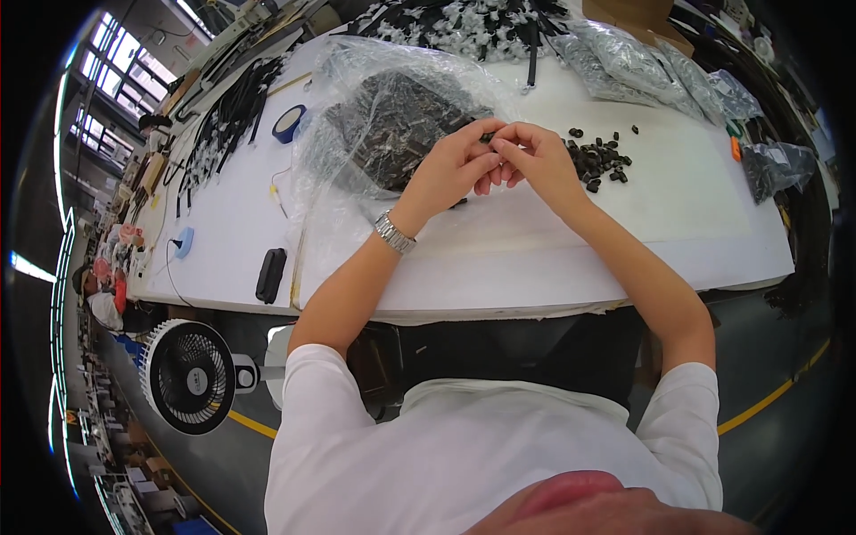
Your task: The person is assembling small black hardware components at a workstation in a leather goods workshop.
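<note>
Over the white table, my left hand and my right hand meet with thumbs and fingers pinched together. A small dark piece shows at their fingertips, mostly covered by the fingers. Just right of my right hand lies a loose pile of small black cylindrical pieces. Behind and left of my left hand, a large clear plastic bag lies spread, with many dark pieces inside. A metal-band watch is on my left wrist.
On the table's left are a blue tape roll, a black case, a light-blue round item and black strips. More strips lie at the back. Filled plastic bags sit back right. A fan stands below the table's left edge.
</note>
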### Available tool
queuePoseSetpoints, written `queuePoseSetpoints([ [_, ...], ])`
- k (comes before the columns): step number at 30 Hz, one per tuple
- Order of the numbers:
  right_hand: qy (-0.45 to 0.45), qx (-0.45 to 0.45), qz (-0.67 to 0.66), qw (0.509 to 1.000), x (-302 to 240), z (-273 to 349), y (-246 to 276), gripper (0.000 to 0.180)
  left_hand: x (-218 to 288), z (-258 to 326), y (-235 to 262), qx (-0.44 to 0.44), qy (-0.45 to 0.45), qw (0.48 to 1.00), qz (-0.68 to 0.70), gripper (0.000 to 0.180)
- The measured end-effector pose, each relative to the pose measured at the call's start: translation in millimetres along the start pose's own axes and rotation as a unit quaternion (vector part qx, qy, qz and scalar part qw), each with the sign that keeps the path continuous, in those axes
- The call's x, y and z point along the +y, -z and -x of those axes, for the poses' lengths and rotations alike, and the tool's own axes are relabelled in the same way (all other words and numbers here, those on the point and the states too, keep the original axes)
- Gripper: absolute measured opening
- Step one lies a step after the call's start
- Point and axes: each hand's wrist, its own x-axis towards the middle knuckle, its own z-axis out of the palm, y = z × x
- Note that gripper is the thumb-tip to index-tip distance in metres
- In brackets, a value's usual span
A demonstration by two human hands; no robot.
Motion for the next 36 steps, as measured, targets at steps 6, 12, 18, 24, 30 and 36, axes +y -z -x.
queuePoseSetpoints([
  [6,-0.048,0.027,-0.081,0.995,-6.0,-5.2,7.9,0.019,-1.9,-1.8,8.4,-0.015,0.048,0.975,0.218,0.035],
  [12,-0.057,-0.004,-0.104,0.993,-4.3,-6.2,5.2,0.022,-17.5,-0.4,18.4,-0.026,0.036,0.979,0.200,0.029],
  [18,-0.021,-0.019,-0.068,0.997,-9.7,-8.0,16.5,0.022,-12.4,-3.9,14.8,-0.044,0.065,0.969,0.235,0.025],
  [24,0.030,-0.053,-0.004,0.998,-8.1,-11.5,12.8,0.020,-25.7,-3.9,17.2,-0.067,0.077,0.952,0.290,0.021],
  [30,0.037,-0.061,-0.011,0.997,-10.9,-7.5,13.9,0.019,-16.0,-4.5,18.8,-0.060,0.091,0.963,0.248,0.018],
  [36,0.042,-0.076,-0.004,0.996,-11.0,-6.9,8.3,0.016,-12.1,-2.5,21.9,-0.073,0.101,0.962,0.242,0.015],
])
